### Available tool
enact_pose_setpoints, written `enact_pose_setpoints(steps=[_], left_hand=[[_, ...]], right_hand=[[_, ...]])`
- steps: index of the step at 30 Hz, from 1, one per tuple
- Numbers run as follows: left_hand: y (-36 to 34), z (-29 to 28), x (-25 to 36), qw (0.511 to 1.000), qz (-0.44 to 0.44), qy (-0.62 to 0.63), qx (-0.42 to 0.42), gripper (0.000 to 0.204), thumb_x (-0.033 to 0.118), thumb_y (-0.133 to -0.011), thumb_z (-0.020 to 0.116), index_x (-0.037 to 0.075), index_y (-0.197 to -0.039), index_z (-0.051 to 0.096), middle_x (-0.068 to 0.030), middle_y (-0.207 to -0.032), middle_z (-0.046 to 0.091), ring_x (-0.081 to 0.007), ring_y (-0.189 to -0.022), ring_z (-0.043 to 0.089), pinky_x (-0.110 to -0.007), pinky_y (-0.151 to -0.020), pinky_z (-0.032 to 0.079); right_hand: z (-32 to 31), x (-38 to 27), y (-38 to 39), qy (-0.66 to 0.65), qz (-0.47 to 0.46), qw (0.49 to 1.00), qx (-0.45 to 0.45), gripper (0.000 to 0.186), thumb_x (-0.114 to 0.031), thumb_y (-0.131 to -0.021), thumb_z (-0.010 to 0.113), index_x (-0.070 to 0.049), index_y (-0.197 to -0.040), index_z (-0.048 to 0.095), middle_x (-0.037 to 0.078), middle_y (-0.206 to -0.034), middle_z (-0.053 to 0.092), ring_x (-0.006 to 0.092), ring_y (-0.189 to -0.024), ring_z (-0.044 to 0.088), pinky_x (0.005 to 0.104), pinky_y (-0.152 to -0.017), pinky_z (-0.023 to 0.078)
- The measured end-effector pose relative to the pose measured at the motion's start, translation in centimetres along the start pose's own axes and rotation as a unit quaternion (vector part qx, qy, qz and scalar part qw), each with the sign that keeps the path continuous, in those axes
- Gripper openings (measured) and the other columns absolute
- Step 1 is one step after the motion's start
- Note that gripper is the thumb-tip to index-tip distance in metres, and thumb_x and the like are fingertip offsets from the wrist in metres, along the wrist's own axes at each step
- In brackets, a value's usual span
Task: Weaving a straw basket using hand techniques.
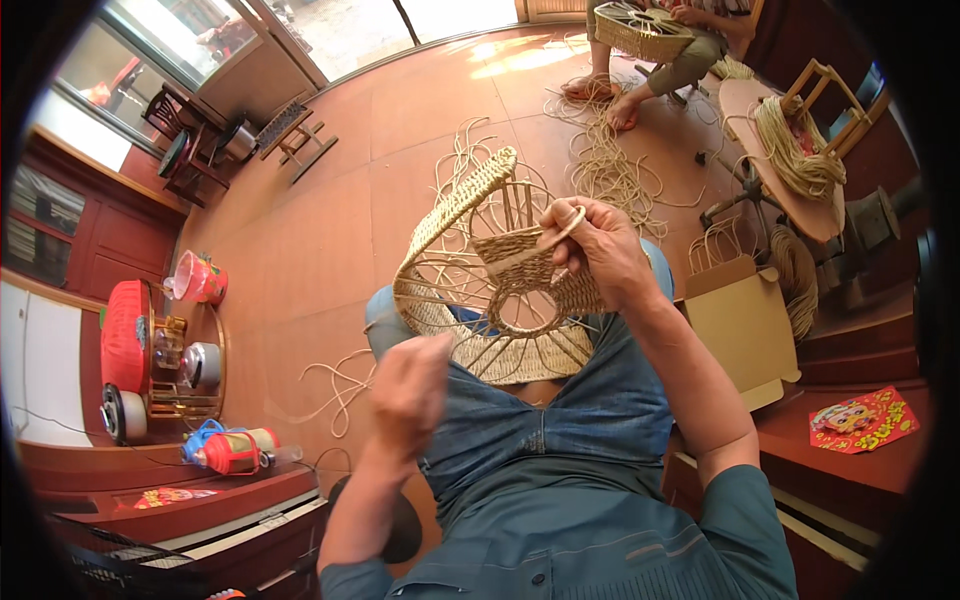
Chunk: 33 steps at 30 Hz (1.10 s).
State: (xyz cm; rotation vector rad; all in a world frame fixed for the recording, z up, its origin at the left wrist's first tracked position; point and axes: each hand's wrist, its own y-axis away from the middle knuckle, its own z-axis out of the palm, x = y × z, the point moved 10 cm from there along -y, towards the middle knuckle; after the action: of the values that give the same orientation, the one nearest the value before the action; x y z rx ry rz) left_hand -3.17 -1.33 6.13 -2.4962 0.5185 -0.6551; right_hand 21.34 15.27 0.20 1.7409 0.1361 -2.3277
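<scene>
A partly woven straw-coloured basket (497,378) rests on my lap, with open spokes between a braided rim and a ring-shaped centre. My right hand (598,245) is closed at its right side, above the woven middle. A loop of cord (572,226) stands up between its thumb and fingers. My left hand (412,390) is raised over my left thigh, apart from the basket. It is blurred by motion but curled like a fist; whatever is inside it is hidden.
Loose cord (612,165) lies tangled on the floor ahead, near a seated person's bare feet (622,115) and another woven basket (642,38). On my right are a cardboard box (742,330) and a board (745,105) bearing coiled cord (800,150). A low stool (298,140) stands far left.
</scene>
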Motion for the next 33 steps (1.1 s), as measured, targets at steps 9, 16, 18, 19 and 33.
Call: enact_pose_setpoints(steps=[9, 16, 18, 19, 33], left_hand=[[-11.2, 5.8, -0.1, 0.993, -0.005, 0.047, 0.108, 0.015, 0.009, -0.101, 0.078, 0.007, -0.116, 0.074, -0.0130, -0.098, 0.070, -0.0324, -0.087, 0.072, -0.044, -0.076, 0.057], [-8.9, 2.3, 0.7, 0.969, -0.027, 0.108, 0.219, 0.021, 0.005, -0.098, 0.081, 0.007, -0.118, 0.074, -0.0109, -0.104, 0.073, -0.0272, -0.084, 0.073, -0.040, -0.074, 0.058], [-9.2, 3.4, 2.6, 0.982, 0.035, 0.060, 0.174, 0.019, 0.006, -0.100, 0.079, 0.006, -0.119, 0.075, -0.0118, -0.105, 0.073, -0.0280, -0.088, 0.074, -0.041, -0.076, 0.060], [-9.4, 4.3, 3.1, 0.988, 0.046, 0.024, 0.146, 0.018, 0.007, -0.101, 0.077, 0.007, -0.119, 0.075, -0.0120, -0.105, 0.073, -0.0282, -0.090, 0.074, -0.041, -0.077, 0.060], [-8.9, 5.0, 3.8, 0.982, 0.079, -0.002, 0.170, 0.015, 0.008, -0.101, 0.079, 0.005, -0.115, 0.075, -0.0104, -0.100, 0.073, -0.0257, -0.084, 0.075, -0.037, -0.068, 0.060]], right_hand=[[-0.1, -1.7, 1.2, 0.051, -0.013, 0.999, -0.004, 0.036, -0.039, -0.117, 0.064, -0.007, -0.115, 0.080, -0.006, -0.088, 0.070, 0.0004, -0.074, 0.058, 0.0169, -0.065, 0.045], [-0.4, -3.3, 0.2, 0.052, -0.033, 0.998, 0.020, 0.037, -0.040, -0.117, 0.064, -0.005, -0.113, 0.078, -0.006, -0.086, 0.066, 0.0018, -0.074, 0.057, 0.0177, -0.067, 0.047], [-0.5, -3.2, 0.0, 0.036, -0.015, 0.999, 0.018, 0.037, -0.039, -0.117, 0.064, -0.005, -0.112, 0.078, -0.006, -0.086, 0.067, 0.0021, -0.073, 0.058, 0.0181, -0.066, 0.047], [-0.5, -3.2, -0.1, 0.025, -0.013, 0.999, 0.016, 0.038, -0.040, -0.117, 0.064, -0.006, -0.112, 0.079, -0.006, -0.086, 0.068, 0.0022, -0.073, 0.059, 0.0185, -0.066, 0.047], [-1.9, -4.4, -0.6, -0.031, 0.002, 0.999, 0.017, 0.036, -0.036, -0.117, 0.063, -0.003, -0.113, 0.075, -0.003, -0.086, 0.067, 0.0050, -0.070, 0.060, 0.0208, -0.061, 0.048]])
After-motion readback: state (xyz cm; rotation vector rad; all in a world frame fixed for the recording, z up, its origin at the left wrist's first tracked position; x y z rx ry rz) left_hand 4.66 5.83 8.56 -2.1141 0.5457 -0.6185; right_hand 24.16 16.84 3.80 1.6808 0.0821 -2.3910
